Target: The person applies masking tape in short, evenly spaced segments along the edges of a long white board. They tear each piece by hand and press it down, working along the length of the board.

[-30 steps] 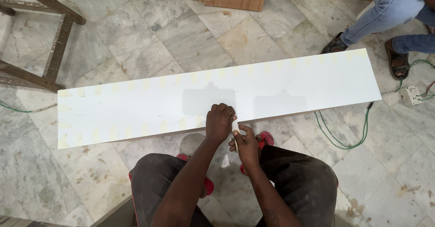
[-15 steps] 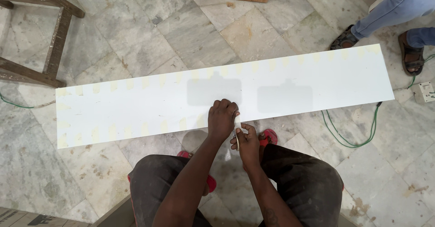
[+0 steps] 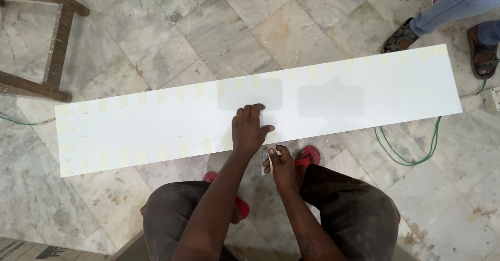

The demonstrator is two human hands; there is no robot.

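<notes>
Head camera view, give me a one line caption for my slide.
Crouched person presses left hand flat on a long white board edged with tape strips, right hand pinching a small tape piece beside its near edge.

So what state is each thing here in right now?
White board: flat on the floor, tape strips along its edges.
Left hand: pressed flat on the board's near edge.
Right hand: pinching a small piece of tape.
Green cable: loose on the floor.
</notes>
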